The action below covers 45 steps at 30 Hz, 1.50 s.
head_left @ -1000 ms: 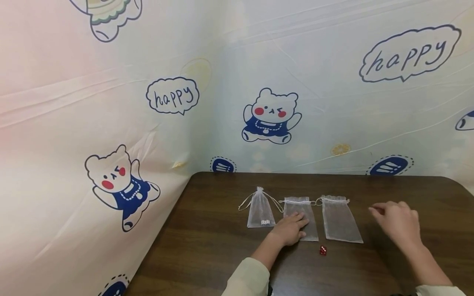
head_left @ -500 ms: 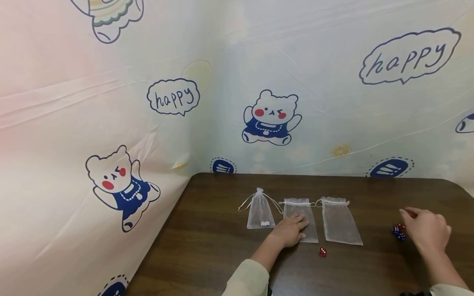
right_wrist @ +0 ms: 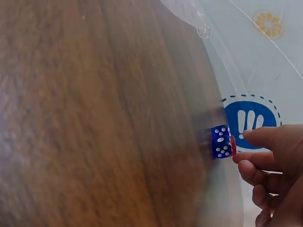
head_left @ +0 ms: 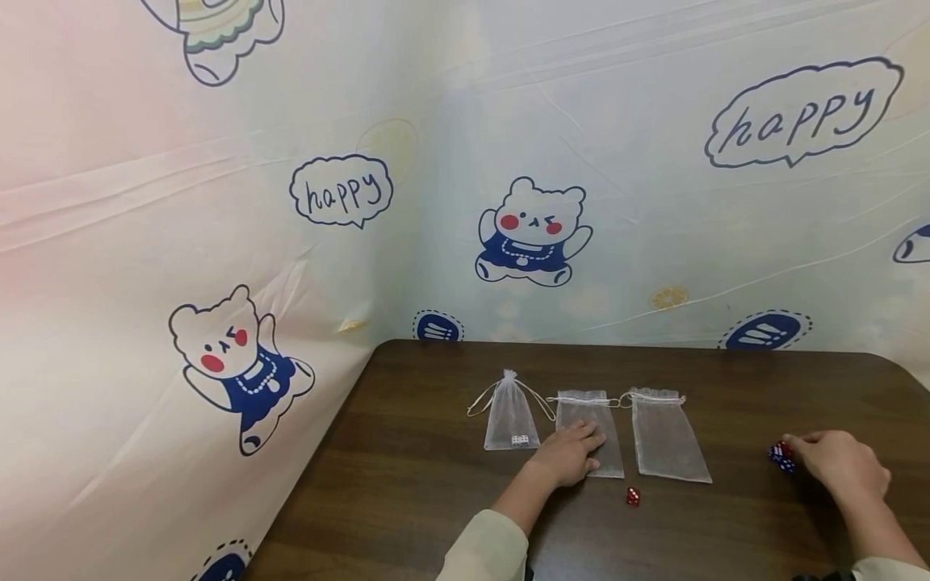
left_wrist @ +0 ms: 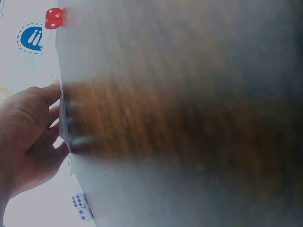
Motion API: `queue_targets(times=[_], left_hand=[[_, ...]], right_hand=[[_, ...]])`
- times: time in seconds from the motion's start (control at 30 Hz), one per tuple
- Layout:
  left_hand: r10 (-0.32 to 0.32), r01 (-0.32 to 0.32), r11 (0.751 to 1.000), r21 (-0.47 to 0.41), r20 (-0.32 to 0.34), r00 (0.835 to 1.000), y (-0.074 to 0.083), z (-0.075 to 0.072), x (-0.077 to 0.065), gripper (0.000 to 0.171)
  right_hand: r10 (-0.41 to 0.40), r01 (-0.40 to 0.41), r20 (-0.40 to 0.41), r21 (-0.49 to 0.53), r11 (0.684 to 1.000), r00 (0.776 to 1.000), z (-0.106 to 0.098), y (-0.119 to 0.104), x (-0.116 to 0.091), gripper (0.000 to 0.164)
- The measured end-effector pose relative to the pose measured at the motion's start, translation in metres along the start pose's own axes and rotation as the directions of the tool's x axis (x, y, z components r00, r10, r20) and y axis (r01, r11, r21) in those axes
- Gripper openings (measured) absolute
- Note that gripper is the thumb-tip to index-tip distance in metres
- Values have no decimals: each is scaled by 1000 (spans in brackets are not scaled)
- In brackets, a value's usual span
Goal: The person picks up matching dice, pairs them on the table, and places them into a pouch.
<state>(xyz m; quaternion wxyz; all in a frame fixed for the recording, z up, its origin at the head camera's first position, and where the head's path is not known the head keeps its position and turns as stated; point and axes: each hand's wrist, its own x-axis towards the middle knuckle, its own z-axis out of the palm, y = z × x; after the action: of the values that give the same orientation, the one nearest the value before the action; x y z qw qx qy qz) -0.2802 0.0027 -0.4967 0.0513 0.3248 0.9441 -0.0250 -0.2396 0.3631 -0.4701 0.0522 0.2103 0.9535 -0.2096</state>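
**A:** ok so how would you take that red die (right_wrist: 233, 145) at the right hand's fingertips? It's crammed right up by the blue dice (right_wrist: 221, 147).

**B:** imo a light pinch on two opposite faces, coming in from the hand's own side. The blue dice are just past the fingertips, so they'd be easy to knock.

**A:** has the right hand (head_left: 839, 464) got it?

**B:** can't tell tbh. In the wrist view two fingertips look parted, the lower one right at the die. Hand's low, reaching inward, other fingers curled underneath.

**A:** and the left hand (head_left: 567, 452)?

**B:** fingers stretched out on the middle bag (head_left: 610, 449), gripping nothing. Probably steadies it, so I'd leave it there. A loose red die (head_left: 633, 496) sits near that hand, to its right and closer to the person. Cinched bag (head_left: 511, 415) with white dice (head_left: 520, 440) is left of it; a flat bag (head_left: 668, 440) lies to its right, between both hands.
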Motion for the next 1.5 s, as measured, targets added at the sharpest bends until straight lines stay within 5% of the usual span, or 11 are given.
queue_targets(times=[0.3,1.13,1.37,1.5], left_hand=[[2,-2,1000,-16,-1,1000,1,-1,0,47],[1,-1,1000,-14,8,1000,-1,-1,1,48],[-2,2,1000,-16,12,1000,1,-3,1,48],[1,-1,1000,-16,12,1000,1,-3,0,48]], right_hand=[[14,-13,37,-24,1000,999,5,2,3,59],[-28,31,-102,27,999,994,6,5,-1,60],[-143,157,-193,58,986,971,4,-6,-12,59],[-281,306,-260,58,950,924,6,-14,-18,50]])
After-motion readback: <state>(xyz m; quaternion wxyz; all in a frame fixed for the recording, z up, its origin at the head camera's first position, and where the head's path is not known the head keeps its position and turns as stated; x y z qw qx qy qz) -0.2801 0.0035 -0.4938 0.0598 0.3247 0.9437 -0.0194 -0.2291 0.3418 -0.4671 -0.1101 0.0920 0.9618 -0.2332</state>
